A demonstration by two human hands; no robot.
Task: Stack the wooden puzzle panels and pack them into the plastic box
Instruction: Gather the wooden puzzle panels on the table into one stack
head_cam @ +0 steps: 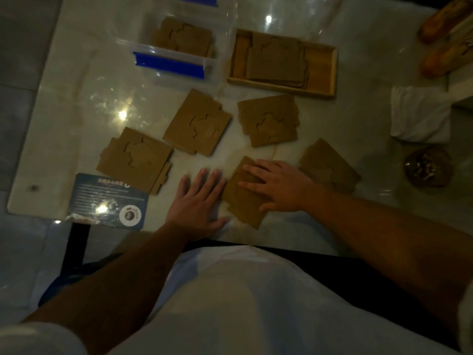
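Several brown wooden puzzle panels lie on the white table. My right hand (275, 187) rests flat, fingers spread, on the nearest panel (242, 201). My left hand (198, 201) lies flat on the table, touching that panel's left edge and holding nothing. Other panels lie at the left (135, 161), the middle (198, 123), the middle right (268, 120) and the right (330, 166). The clear plastic box (176, 44) with blue clips stands at the back with a panel (183, 37) inside. A wooden tray (322, 70) beside it holds a stack of panels.
A blue printed card (107, 201) lies at the table's front left edge. A folded white cloth (419, 115) and a dark round dish (428, 166) sit at the right. Bread-like loaves (445, 37) are at the far right corner.
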